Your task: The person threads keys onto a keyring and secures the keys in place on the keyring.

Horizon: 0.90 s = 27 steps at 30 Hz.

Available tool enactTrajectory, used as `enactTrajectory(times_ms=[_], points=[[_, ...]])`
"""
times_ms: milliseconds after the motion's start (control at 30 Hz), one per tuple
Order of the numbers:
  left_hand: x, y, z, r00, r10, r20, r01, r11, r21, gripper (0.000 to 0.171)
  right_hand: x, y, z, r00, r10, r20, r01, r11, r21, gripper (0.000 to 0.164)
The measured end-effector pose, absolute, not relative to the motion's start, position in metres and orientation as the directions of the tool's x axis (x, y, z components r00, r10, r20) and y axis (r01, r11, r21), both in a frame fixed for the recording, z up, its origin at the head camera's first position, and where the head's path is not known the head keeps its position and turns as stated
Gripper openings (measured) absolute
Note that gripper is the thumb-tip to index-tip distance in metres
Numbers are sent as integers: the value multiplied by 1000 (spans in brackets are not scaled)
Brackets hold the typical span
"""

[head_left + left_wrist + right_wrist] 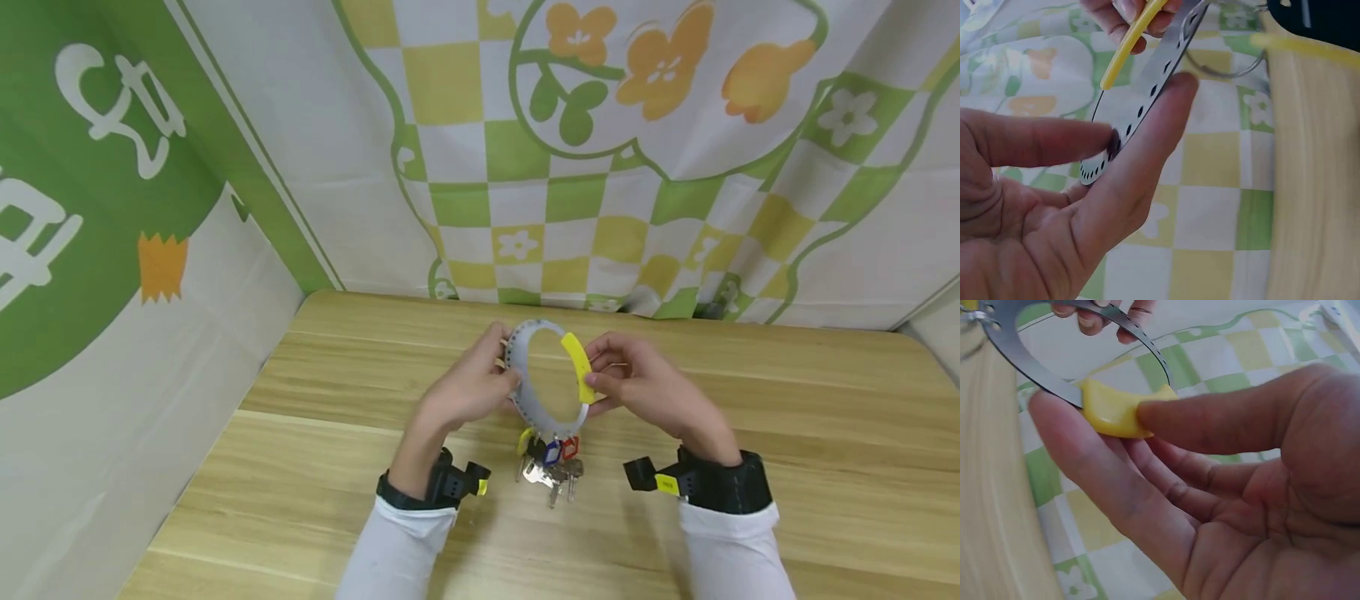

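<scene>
Both hands hold up a large flat metal key ring [521,358] with small holes along its edge. My left hand [471,379] pinches the grey perforated band between thumb and fingers; the left wrist view shows the thumb pressing the band [1141,106]. On the other side my right hand [637,385] pinches the yellow grip [578,368], its thumb lying on the plastic in the right wrist view [1119,412]. From the ring's lower edge hang several keys [551,475] with a yellow tag [525,441], a blue tag [553,452] and a red tag [571,447].
Beneath the hands lies a wood-grain table [300,500]. A printed cloth [525,208] with checks and flowers hangs along its far edge, and a green and white cloth [112,208] hangs on the left. Black camera straps [723,483] sit on both wrists.
</scene>
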<state>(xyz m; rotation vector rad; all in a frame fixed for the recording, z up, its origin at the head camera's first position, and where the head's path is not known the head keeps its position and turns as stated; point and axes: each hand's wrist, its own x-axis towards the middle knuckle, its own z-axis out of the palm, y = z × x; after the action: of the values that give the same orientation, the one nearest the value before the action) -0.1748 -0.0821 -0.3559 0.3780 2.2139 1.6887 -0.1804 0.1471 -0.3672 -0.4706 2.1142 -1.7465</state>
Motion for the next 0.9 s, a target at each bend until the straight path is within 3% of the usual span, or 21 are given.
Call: enactTrajectory(times_ms=[400, 900], points=[[-193, -75, -380, -970, 228, -86, -8, 321, 947, 59, -198, 136, -398, -963, -267, -35, -26, 218, -976, 36], [-204, -72, -403, -955, 275, -110, -14, 329, 944, 65, -208, 127, -425, -990, -115, -82, 29, 402, -915, 42]])
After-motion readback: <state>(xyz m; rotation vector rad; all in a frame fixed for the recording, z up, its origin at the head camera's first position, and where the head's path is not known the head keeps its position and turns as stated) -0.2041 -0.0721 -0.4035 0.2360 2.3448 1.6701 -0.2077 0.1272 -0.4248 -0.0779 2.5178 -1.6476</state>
